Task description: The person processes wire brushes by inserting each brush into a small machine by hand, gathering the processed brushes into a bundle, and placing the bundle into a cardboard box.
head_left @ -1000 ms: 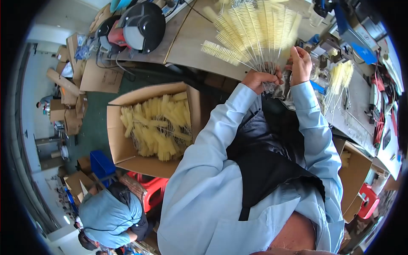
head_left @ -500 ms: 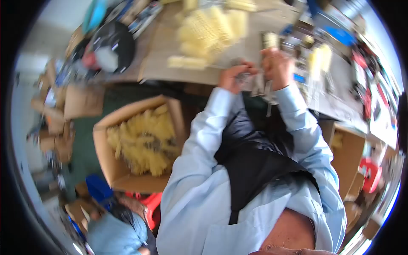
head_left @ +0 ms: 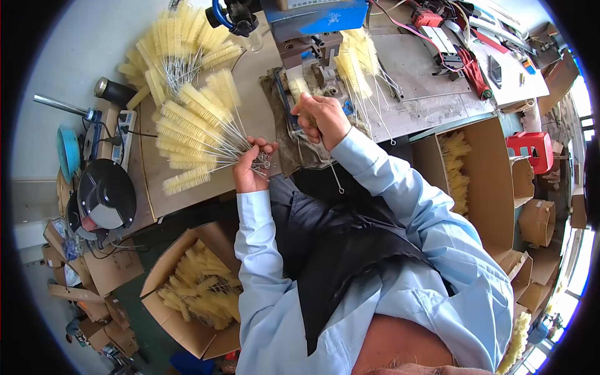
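The left hand (head_left: 252,166) clamps its fingers around the wire ends of a bunch of brushes (head_left: 194,128), bristles fanned leftward over the tabletop (head_left: 253,94); the right hand (head_left: 324,120) grips a single brush (head_left: 297,84), its bristles just beyond the fingers, its looped end below

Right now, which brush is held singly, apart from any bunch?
The brush in the right hand, bristles toward the blue machine, looped wire end hanging below. The left hand grips a whole fan of brushes.
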Demonstrator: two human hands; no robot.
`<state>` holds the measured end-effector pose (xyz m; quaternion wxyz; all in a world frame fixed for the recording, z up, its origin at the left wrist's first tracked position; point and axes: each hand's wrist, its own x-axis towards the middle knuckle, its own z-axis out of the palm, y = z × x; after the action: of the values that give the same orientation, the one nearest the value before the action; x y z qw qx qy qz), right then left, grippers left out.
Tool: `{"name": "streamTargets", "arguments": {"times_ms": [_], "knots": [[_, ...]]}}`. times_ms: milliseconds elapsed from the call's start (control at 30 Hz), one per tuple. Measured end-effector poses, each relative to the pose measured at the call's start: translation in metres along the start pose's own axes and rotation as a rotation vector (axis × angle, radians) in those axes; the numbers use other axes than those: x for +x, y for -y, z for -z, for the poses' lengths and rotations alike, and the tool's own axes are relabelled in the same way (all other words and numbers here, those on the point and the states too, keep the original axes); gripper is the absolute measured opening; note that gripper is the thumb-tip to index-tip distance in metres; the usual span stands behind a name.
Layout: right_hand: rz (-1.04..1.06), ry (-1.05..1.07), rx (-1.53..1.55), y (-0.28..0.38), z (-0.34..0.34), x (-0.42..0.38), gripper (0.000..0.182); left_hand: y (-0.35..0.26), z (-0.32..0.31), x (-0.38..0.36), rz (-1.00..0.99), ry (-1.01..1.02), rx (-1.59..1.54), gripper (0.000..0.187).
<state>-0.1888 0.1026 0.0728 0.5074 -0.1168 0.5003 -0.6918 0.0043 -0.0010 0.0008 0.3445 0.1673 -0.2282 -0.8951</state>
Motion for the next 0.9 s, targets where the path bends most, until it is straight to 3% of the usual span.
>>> {"name": "streamTargets", "arguments": {"times_ms": [200,300,467,533,600,700,900], "knots": [[-0.074,0.044,0.061,0.007,0.000,0.010,0.049,-0.001,-0.001,0.000,0.022,-0.038,0.041,0.025],[-0.209,0.035,0.213,0.017,0.000,0.010,0.056,-0.001,0.001,-0.001,0.014,-0.029,0.045,0.026],[-0.307,0.161,0.452,0.028,-0.005,0.002,0.064,-0.001,0.010,0.003,0.035,0.096,-0.015,0.025],[-0.340,0.096,0.392,0.035,-0.018,-0.001,0.057,-0.002,0.012,0.005,0.056,0.128,-0.012,0.025],[-0.359,0.190,0.442,0.021,-0.020,0.011,0.037,-0.001,0.013,0.005,0.043,0.094,-0.019,0.025],[-0.272,0.089,0.294,0.008,-0.030,0.000,0.021,-0.001,0.012,0.006,0.056,0.114,-0.008,0.026],[-0.023,-0.069,0.074,0.000,-0.017,-0.029,0.031,-0.003,0.005,0.002,0.057,0.075,0.005,0.025]]}}
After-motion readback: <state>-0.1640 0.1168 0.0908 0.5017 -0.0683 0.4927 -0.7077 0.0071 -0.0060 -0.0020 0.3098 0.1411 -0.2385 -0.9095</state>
